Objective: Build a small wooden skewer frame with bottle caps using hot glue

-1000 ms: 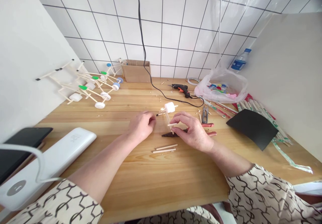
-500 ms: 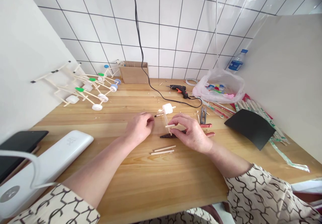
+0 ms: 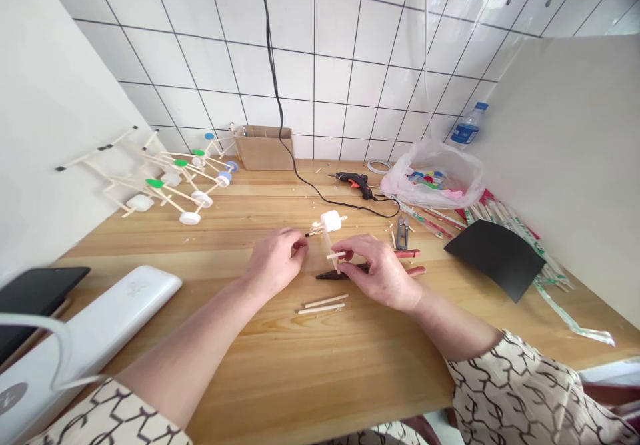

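My right hand (image 3: 383, 273) pinches the near end of a small wooden-stick frame (image 3: 327, 240), where a short cross stick (image 3: 335, 255) shows at the fingertips. At the frame's far end sits a white cap-like wheel (image 3: 331, 220), and a black-tipped stick reaches left from it. My left hand (image 3: 280, 258) rests on the table with fingers curled closed, close to that black tip; whatever is between the fingers is hidden. Pliers (image 3: 327, 275) with red handles lie partly under my right hand. Two loose sticks (image 3: 323, 308) lie nearer to me.
Finished-looking stick frames with wheels (image 3: 175, 178) stand at left by a cardboard box (image 3: 264, 148). Behind lie a glue gun (image 3: 356, 182) and its cord. At right are a plastic bag of caps (image 3: 435, 182), snips (image 3: 403, 232) and a black sheet (image 3: 495, 255). A white power bank (image 3: 145, 295) lies left.
The whole view has shifted slightly. Both hands stay nearly in place over the table, the right still pinching the stick frame and the left still curled beside the black tip.
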`<state>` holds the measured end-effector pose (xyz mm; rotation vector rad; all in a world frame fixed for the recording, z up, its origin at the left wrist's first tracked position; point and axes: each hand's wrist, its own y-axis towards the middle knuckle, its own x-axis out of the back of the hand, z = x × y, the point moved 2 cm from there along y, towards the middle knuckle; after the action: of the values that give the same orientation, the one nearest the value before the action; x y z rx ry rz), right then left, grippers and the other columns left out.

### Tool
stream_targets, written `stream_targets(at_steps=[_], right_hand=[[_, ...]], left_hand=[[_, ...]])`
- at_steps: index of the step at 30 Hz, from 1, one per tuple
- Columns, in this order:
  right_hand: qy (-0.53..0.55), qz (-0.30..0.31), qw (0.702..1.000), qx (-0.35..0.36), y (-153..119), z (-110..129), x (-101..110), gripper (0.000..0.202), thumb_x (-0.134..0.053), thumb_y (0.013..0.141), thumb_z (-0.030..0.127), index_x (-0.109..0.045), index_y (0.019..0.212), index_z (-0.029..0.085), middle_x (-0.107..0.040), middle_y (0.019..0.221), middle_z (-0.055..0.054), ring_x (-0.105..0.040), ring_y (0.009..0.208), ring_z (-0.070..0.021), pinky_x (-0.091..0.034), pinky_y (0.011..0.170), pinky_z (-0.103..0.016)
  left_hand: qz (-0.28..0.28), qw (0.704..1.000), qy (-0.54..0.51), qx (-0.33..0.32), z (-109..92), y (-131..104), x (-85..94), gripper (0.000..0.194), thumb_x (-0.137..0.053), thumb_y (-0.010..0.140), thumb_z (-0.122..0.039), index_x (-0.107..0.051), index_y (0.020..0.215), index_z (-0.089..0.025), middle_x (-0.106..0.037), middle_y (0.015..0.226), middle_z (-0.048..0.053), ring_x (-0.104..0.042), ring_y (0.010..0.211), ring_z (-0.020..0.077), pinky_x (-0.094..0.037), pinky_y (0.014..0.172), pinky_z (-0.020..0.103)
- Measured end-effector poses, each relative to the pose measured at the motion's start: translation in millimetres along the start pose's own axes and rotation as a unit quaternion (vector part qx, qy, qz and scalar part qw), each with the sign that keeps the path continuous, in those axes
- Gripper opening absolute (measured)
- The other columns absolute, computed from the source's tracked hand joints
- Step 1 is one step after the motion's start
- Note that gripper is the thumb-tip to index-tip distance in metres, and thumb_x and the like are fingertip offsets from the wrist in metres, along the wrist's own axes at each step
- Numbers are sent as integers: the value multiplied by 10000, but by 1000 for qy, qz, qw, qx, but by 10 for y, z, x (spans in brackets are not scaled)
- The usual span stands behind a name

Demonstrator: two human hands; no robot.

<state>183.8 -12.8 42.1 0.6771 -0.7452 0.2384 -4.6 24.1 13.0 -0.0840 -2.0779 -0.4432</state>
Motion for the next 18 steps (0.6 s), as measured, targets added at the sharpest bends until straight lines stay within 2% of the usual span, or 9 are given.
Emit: stream_targets(at_steps=[8, 11, 14, 18], right_hand=[[-27, -2, 1000, -9, 0, -45, 17, 232, -543, 772, 30, -654, 920, 170, -707, 815, -45, -643, 754, -162, -481, 733, -283], [-18, -5, 998, -60, 24, -96, 53, 203, -555, 753, 42, -653, 879, 167, -692, 766, -33, -633, 691, -147, -481, 669, -258], [0, -18, 992, -122, 52, -175, 108, 70, -586, 761, 127, -638, 762, 175, -673, 685, -15, -610, 621, -135, -464, 605, -241], [0, -34, 984, -176, 79, -285, 187, 127, -581, 759, 208, -583, 637, 177, -634, 611, 1, -535, 537, -111, -411, 535, -226]], left_hand=[[-4, 1000, -9, -7, 17, -1, -17, 149, -502, 782, -193, -647, 749, -184, -673, 806, 47, -628, 774, 204, -488, 689, 301], [-1, 1000, 3, 1, 6, -4, -8, 136, -514, 777, -179, -645, 742, -182, -677, 810, 47, -629, 768, 207, -472, 656, 298], [1, 1000, 4, 3, 2, -4, -2, 131, -520, 774, -167, -644, 737, -183, -683, 818, 43, -631, 769, 204, -463, 650, 292], [0, 1000, -1, 3, 8, 3, 0, 119, -529, 772, -167, -645, 744, -180, -685, 812, 41, -633, 761, 197, -465, 666, 290]])
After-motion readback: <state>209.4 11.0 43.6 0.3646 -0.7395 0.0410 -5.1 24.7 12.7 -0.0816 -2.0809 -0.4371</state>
